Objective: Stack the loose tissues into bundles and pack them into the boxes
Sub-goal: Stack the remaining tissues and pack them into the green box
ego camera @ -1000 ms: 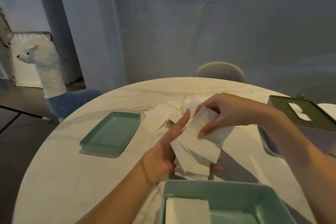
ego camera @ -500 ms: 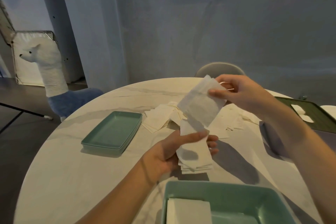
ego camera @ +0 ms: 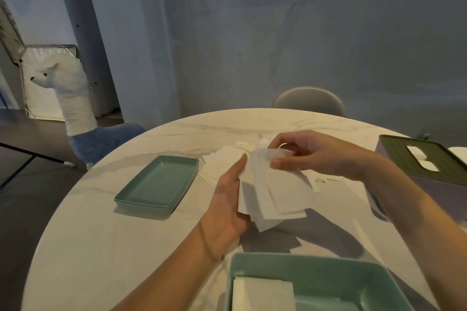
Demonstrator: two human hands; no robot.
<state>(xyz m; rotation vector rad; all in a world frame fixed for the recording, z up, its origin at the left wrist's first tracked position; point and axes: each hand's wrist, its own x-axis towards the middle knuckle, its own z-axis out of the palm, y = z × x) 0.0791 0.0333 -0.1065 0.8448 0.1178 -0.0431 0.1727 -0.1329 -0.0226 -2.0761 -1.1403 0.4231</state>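
Observation:
My left hand (ego camera: 227,199) holds a fanned bundle of white tissues (ego camera: 275,194) above the table's middle, thumb along its left edge. My right hand (ego camera: 310,156) pinches the top tissue at the bundle's upper end. Loose tissues (ego camera: 222,161) lie scattered on the table behind the hands. An open teal box (ego camera: 328,270) sits at the near edge with a folded tissue stack (ego camera: 262,294) in its left part. At the right stands a pale box with a dark green slotted lid (ego camera: 427,159).
A teal lid or shallow tray (ego camera: 158,184) lies upturned at the table's left. The round marble table (ego camera: 101,247) has a grey chair (ego camera: 309,100) behind it. A plush alpaca (ego camera: 73,108) stands on the floor to the left.
My right hand, which had lifted a single tissue high, has come back down and laid it on the bundle. My left hand has tilted the bundle up, thumb extended.

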